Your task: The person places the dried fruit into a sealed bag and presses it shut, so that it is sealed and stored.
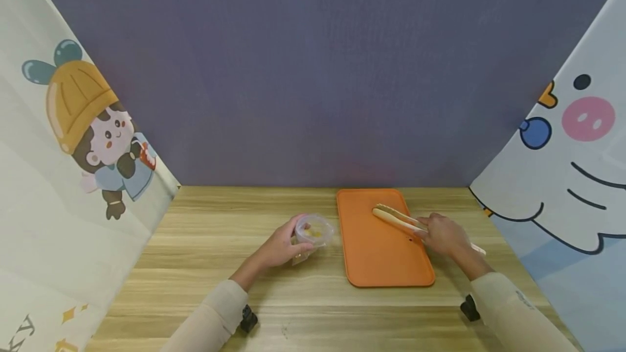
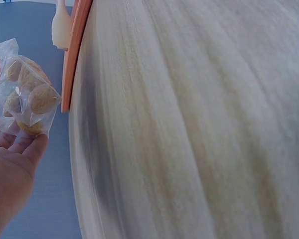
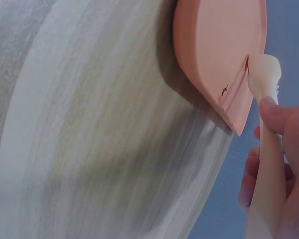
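My left hand (image 1: 282, 244) holds a clear plastic bag (image 1: 320, 238), its round mouth facing up, left of the orange tray (image 1: 379, 265). Several round, tan, walnut-like pieces (image 2: 43, 99) show through the plastic in the left wrist view, with the fingers curled under and around the bag. In my right hand (image 1: 444, 235) is a pair of cream-coloured tongs (image 1: 395, 220), gripped around the handle. The tips of the tongs point left over the upper part of the tray. In the right wrist view the thumb presses along the tongs (image 3: 269, 184).
The tray lies on a wood-grain table (image 1: 220, 221), with a small dark mark on its right side. A grey-blue panel (image 1: 313, 80) rises behind the table. Printed cartoon panels stand on the left (image 1: 29, 140) and right (image 1: 606, 189).
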Demonstrator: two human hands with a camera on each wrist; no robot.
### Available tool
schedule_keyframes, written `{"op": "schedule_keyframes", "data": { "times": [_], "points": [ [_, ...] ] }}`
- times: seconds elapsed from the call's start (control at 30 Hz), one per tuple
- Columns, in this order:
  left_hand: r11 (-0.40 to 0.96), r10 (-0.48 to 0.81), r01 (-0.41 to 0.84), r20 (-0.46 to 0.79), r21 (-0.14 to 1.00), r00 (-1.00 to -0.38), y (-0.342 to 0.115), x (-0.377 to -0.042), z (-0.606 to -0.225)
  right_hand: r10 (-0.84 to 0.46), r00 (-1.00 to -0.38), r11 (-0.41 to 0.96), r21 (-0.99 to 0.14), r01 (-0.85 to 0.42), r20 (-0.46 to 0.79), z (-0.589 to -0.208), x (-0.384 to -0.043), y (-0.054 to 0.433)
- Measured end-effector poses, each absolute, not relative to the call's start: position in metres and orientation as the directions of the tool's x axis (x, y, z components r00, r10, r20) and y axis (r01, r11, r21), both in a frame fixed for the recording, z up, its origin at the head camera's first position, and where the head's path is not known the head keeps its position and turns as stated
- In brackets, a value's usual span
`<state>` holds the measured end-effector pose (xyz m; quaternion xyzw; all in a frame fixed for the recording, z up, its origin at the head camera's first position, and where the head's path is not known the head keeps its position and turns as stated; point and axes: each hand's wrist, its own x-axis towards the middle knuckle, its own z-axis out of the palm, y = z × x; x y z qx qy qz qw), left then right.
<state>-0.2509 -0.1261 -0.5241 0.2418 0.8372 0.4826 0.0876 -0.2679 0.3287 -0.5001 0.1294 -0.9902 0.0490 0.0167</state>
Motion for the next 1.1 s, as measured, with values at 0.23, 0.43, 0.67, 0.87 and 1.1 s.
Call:
{"op": "schedule_keyframes", "data": {
  "times": [0.23,0.43,0.67,0.87,1.1],
  "points": [
    [0.416,0.491,0.326,0.092,0.849,-0.866,-0.127,-0.251,-0.524,-0.272,-0.961,0.957,-0.093,-0.275,0.052,-0.501,-0.270,0.330],
    [0.415,0.493,0.332,0.098,0.847,-0.865,-0.127,-0.251,-0.524,-0.279,-0.959,0.954,-0.103,-0.283,0.046,-0.497,-0.271,0.329],
    [0.413,0.483,0.332,0.105,0.848,-0.869,-0.127,-0.251,-0.524,-0.280,-0.959,0.953,-0.106,-0.283,0.042,-0.490,-0.268,0.326],
    [0.416,0.486,0.328,0.098,0.848,-0.869,-0.127,-0.251,-0.524,-0.273,-0.961,0.953,-0.119,-0.277,0.050,-0.488,-0.266,0.325],
    [0.413,0.484,0.343,0.116,0.844,-0.867,-0.126,-0.252,-0.523,-0.296,-0.950,0.945,-0.116,-0.306,0.102,-0.487,-0.261,0.327]
  ]
}}
